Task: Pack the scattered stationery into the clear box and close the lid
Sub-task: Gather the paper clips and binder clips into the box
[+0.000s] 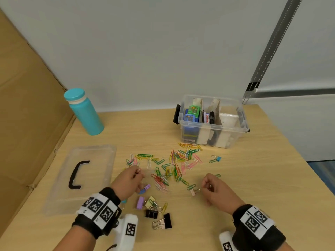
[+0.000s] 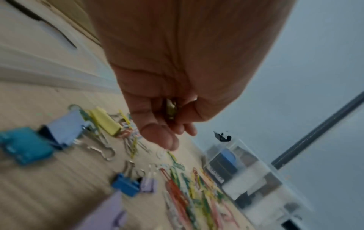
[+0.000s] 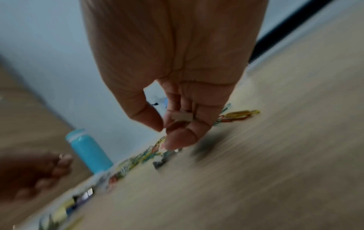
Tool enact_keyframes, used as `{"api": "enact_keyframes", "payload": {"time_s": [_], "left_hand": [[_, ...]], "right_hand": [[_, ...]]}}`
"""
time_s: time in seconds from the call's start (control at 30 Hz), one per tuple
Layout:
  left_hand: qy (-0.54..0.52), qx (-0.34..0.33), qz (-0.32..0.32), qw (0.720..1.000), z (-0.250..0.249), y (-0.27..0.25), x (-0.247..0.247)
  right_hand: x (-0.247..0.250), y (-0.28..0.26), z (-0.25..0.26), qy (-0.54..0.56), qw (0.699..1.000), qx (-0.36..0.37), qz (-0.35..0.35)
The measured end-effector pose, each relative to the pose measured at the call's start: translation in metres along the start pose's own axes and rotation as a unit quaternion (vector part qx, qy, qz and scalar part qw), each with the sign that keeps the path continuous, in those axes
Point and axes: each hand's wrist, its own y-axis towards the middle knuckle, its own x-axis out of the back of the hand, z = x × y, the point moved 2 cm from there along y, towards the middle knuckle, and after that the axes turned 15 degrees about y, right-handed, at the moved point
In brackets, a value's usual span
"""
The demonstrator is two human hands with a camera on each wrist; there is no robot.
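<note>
My left hand (image 1: 129, 182) curls round a small clip (image 2: 171, 110); my right hand (image 1: 214, 189) pinches a beige clip (image 3: 182, 117), so I judge I'm gathering handfuls. Paperclips (image 1: 176, 167) lie at 12 o'clock; the box (image 1: 211, 124) sits open at 1, its lid (image 1: 81, 176) at 9.

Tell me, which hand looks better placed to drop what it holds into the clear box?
Probably the right hand. It pinches a small pale clip, and the open clear box stands on its side of the table. The left hand is curled over the clips nearer the lid, farther off.
</note>
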Motion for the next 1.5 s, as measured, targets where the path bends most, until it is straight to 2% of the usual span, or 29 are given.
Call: {"api": "enact_keyframes", "payload": {"time_s": [0.1,0.2,0.33,0.4,0.5,0.57,0.6,0.67,0.7,0.77,0.8,0.83,0.87,0.93,0.97,1.0,1.07,1.23,1.33,1.4,1.5], "left_hand": [[0.103,-0.016,-0.012,0.994,0.005,0.002,0.001],[0.212,-0.04,0.0,0.976,0.006,0.0,-0.004],[0.289,-0.046,0.037,0.956,0.008,-0.001,-0.008],[0.314,-0.042,0.054,0.947,0.01,0.001,-0.009],[0.33,-0.039,0.056,0.942,0.012,0.002,-0.009],[0.337,-0.042,0.056,0.939,0.013,0.003,-0.009],[0.34,-0.045,0.056,0.938,0.012,0.003,-0.009],[0.351,-0.053,0.052,0.934,0.01,0.004,-0.008],[0.357,-0.058,0.05,0.931,0.008,0.004,-0.007],[0.375,-0.066,0.048,0.923,0.006,0.003,-0.007],[0.388,-0.069,0.047,0.918,0.005,0.003,-0.007],[0.399,-0.074,0.044,0.913,0.004,0.003,-0.007],[0.406,-0.078,0.039,0.91,0.003,0.002,-0.007],[0.403,-0.08,0.02,0.912,0.002,0.002,-0.005],[0.391,-0.08,0.005,0.917,0.003,0.002,-0.002],[0.373,-0.079,-0.014,0.924,0.004,0.001,0.001],[0.318,-0.078,-0.06,0.943,0.007,-0.001,0.009],[0.239,-0.07,-0.15,0.957,0.017,-0.01,0.03],[0.214,-0.061,-0.166,0.961,0.021,-0.012,0.034],[0.202,-0.056,-0.171,0.963,0.021,-0.011,0.034],[0.181,-0.066,-0.177,0.965,0.016,-0.006,0.03]], "right_hand": [[-0.013,0.003,-0.002,-0.148,0.988,0.03,0.029],[-0.023,0.005,-0.001,-0.237,0.97,0.043,0.036],[-0.027,0.004,0.002,-0.271,0.962,0.036,0.026],[-0.025,0.004,0.001,-0.242,0.97,0.018,0.021],[-0.02,0.005,0.006,-0.083,0.996,-0.011,0.007],[-0.018,0.005,0.01,0.122,0.99,-0.062,0.017],[-0.019,0.006,0.011,0.259,0.961,-0.094,0.029],[-0.023,0.009,0.013,0.474,0.868,-0.131,0.071],[-0.025,0.01,0.015,0.517,0.841,-0.134,0.085],[-0.034,0.014,0.023,0.543,0.824,-0.133,0.093],[-0.039,0.017,0.027,0.534,0.83,-0.137,0.09],[-0.046,0.021,0.032,0.496,0.853,-0.139,0.085],[-0.053,0.024,0.038,0.426,0.891,-0.135,0.08],[-0.07,0.032,0.049,0.215,0.967,-0.099,0.089],[-0.08,0.036,0.054,0.099,0.988,-0.064,0.102],[-0.09,0.04,0.059,-0.014,0.993,-0.019,0.114],[-0.111,0.047,0.068,-0.183,0.971,0.056,0.14],[-0.145,0.061,0.075,-0.381,0.905,0.077,0.173],[-0.154,0.064,0.069,-0.43,0.879,0.102,0.179],[-0.153,0.065,0.065,-0.434,0.874,0.105,0.191],[-0.137,0.062,0.068,-0.357,0.905,0.095,0.21]]}}
